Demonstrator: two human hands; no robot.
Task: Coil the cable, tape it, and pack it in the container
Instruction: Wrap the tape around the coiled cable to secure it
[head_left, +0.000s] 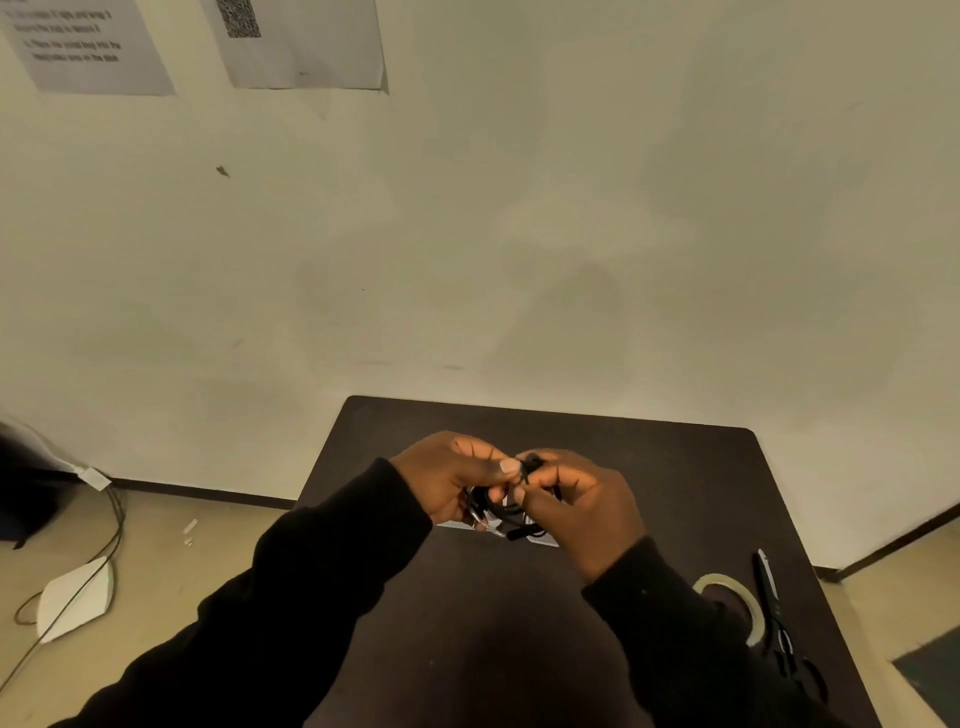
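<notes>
Head view: tape roll (748, 597) and scissors (776, 608) lie beside the right sleeve (675, 639).

Black cable (511, 506); dark brown table (649, 467); black scissors (779, 618); clear tape roll (756, 621).

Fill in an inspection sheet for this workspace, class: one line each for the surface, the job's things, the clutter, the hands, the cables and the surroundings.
Surface: dark table set against a pale wall.
Job's things: black cable bunched in loops between both hands; tape roll lying flat at the table's right side; pale container, mostly hidden beneath the hands.
Clutter: scissors lying beside the tape roll.
Hands: left hand and right hand both grip the cable above the table.
Cables: thin leads trailing over the floor at left.
Surroundings: two printed sheets on the wall; white object on the floor.
</notes>
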